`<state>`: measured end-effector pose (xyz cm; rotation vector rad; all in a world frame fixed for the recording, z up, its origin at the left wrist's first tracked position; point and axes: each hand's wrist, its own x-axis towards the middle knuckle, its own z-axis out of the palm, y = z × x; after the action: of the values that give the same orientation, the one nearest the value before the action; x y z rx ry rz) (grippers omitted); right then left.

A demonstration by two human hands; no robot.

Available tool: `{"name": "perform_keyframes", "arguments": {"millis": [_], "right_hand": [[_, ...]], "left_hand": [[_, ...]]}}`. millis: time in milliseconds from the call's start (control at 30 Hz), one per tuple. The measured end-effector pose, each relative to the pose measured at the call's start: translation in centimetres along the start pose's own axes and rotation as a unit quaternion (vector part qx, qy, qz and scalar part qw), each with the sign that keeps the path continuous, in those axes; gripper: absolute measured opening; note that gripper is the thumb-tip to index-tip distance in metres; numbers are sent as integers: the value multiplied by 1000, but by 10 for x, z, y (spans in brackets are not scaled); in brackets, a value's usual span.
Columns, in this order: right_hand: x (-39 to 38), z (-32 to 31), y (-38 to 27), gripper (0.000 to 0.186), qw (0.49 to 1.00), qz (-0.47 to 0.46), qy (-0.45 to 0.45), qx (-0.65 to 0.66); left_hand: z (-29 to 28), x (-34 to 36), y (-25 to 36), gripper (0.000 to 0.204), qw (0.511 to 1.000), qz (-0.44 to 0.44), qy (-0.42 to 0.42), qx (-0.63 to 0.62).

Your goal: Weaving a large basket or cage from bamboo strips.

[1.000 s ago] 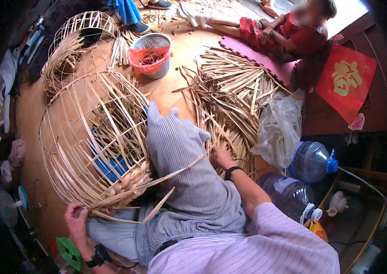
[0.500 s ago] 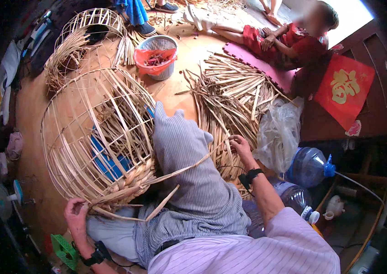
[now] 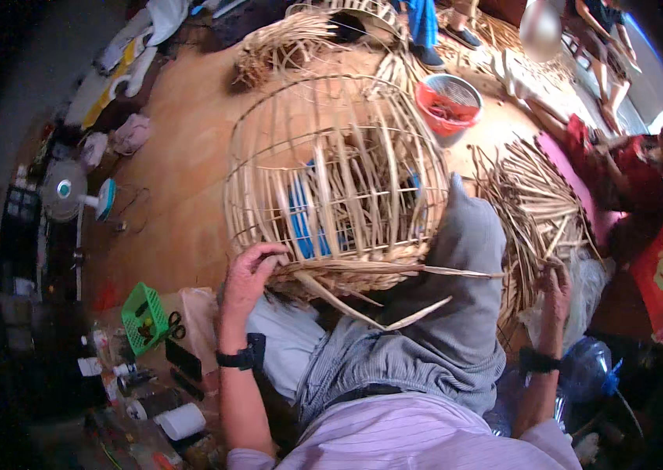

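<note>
A large half-woven basket (image 3: pixel 339 258) rests against my lap and knees, its bare ribs standing in an open cage above a braided lower band. Dried stalks and something blue (image 3: pixel 300 215) show through the ribs. My left hand (image 3: pixel 247 282) grips the band's left end with curled fingers. From the band a long dried strip (image 3: pixel 461 272) runs right across my thigh, and a bent one (image 3: pixel 347 309) hangs over my lap. Above the stalk pile (image 3: pixel 543 188) on the right, my right hand (image 3: pixel 554 290) has its fingertips drawn together; blur hides what they hold.
A bucket with a red liner (image 3: pixel 449 106) stands beyond the basket. To the right are a clear plastic bag (image 3: pixel 582 290), a large water bottle (image 3: pixel 588 366) and a seated person in red (image 3: pixel 621 164). At left lie a green plastic basket (image 3: pixel 142 319), scissors (image 3: pixel 176 325) and a fan (image 3: pixel 64 189).
The view has swung left, so the basket sits nearer the middle. My right hand is farther from the basket and from my knee. The left hand remains at the band.
</note>
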<state>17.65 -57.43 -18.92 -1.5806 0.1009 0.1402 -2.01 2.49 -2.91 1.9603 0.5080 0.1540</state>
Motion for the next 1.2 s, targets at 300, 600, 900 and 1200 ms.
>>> {"name": "perform_keyframes", "arguments": {"millis": [300, 600, 900, 1200], "right_hand": [[-17, 94, -160, 23, 965, -215, 57, -139], [-91, 307, -199, 22, 888, -269, -294, -230], [-87, 364, -182, 20, 824, -325, -309, -345], [-86, 389, -163, 29, 859, -273, -353, -250]], "left_hand": [[3, -25, 3, 19, 971, 122, 191, 72], [43, -32, 26, 29, 953, 178, 150, 193], [44, -22, 24, 36, 959, 129, 156, 197], [55, -14, 19, 44, 981, 91, 151, 88]]}}
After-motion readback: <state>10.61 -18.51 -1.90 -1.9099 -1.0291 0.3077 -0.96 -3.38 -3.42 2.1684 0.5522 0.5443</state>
